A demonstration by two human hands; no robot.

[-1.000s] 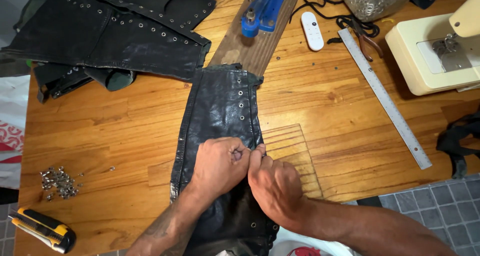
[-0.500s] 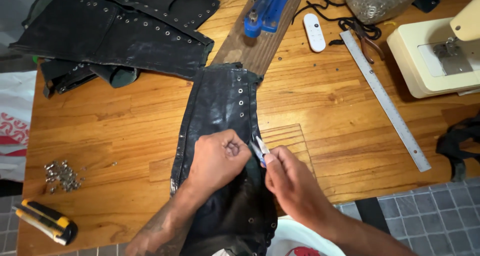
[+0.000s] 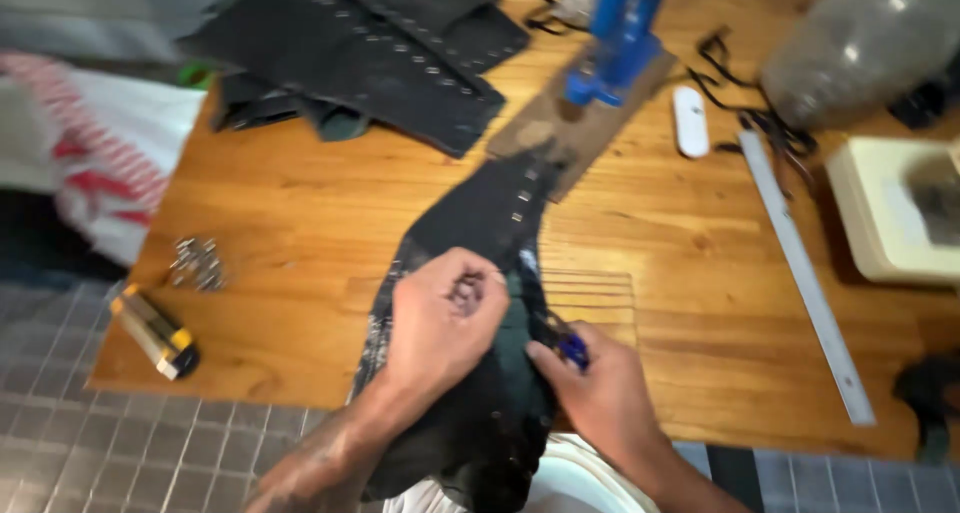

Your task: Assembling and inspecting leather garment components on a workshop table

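Wood table (image 3: 300, 273): leather strip (image 3: 480, 223) under L hand (image 3: 440, 323).

Two hands (image 3: 445, 318), one leather strip (image 3: 480, 233), one ruler (image 3: 800, 263), one utility knife (image 3: 152, 331).

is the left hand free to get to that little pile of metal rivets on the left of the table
Probably not at once: the left hand is pressed on the black leather piece. The rivets lie in the open, with only bare wooden table between.
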